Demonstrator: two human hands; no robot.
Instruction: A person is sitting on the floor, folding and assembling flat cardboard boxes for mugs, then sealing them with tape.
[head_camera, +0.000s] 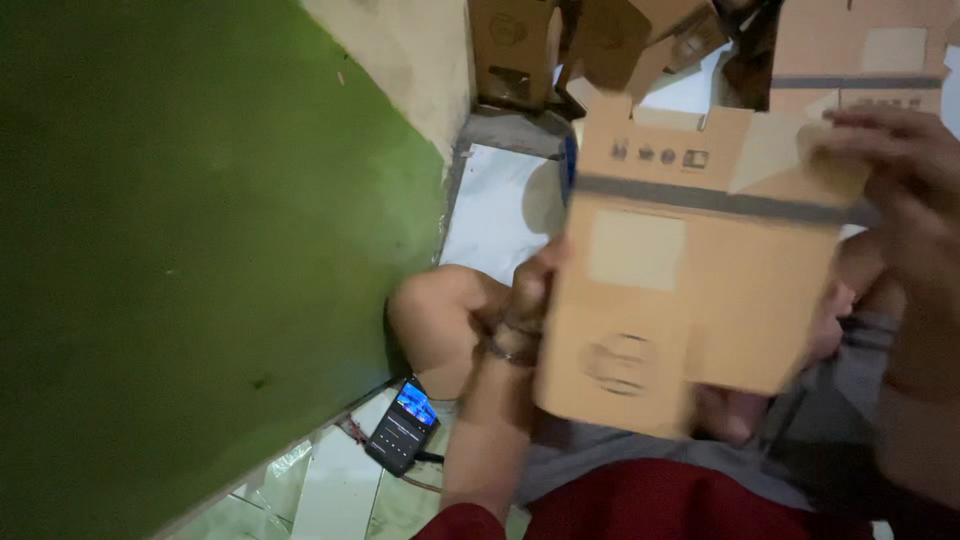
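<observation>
A green wall (180, 250) rises at my left over a pale tiled floor (340, 490) where a black phone (403, 425) lies. I hold a flat brown cardboard box (690, 290) above my lap, my left hand (530, 290) closed on its left edge, my right hand (900, 170) clamped on its top right corner. I judge I am mid-fold; next comes squaring it open. Its long axis runs upright, flaps pointing away.

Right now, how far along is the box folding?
Done: hard to say; brown cardboard pieces lie by the wall, state unclear. In hand: a cardboard box, held up over the lap, left hand on its left edge, right hand at the top right corner. Left: its top flaps look unclosed. A phone lies on the floor.
</observation>
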